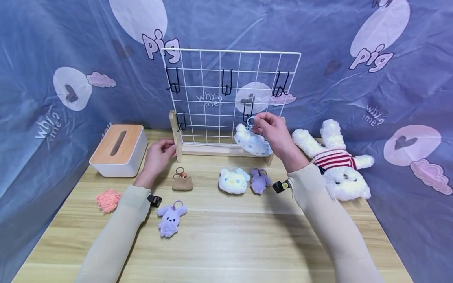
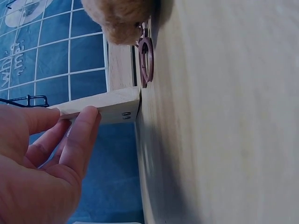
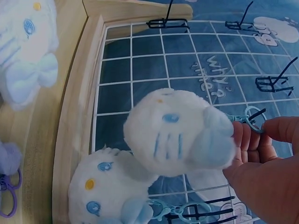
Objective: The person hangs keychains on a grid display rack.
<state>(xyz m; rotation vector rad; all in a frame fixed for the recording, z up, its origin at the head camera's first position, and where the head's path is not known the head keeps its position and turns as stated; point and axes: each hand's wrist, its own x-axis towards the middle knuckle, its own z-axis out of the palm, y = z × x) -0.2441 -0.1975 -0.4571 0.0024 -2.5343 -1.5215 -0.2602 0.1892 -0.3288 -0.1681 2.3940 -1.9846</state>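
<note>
My right hand (image 1: 274, 131) pinches the light-blue ring (image 3: 255, 118) of a white plush kitty keychain (image 3: 180, 133) with a blue bow. A black hook's tip shows at that ring; I cannot tell if it passes through. Below it, a similar white plush keychain (image 3: 110, 186) has its blue ring by black hooks at the grid's lower right. With thumb and fingers, my left hand (image 1: 160, 155) grips the wooden leg (image 2: 105, 105) at the left side of the white wire grid rack (image 1: 219, 101). A brown plush keychain (image 1: 182, 183) lies near that leg.
On the table lie a white kitty keychain (image 1: 233, 181), a dark purple one (image 1: 260, 182), a lilac bunny keychain (image 1: 170, 221) and a pink fuzzy piece (image 1: 108, 201). A tissue box (image 1: 118, 151) stands left, a white teddy (image 1: 341, 169) lies right. Black hooks (image 1: 227, 82) hang on the grid.
</note>
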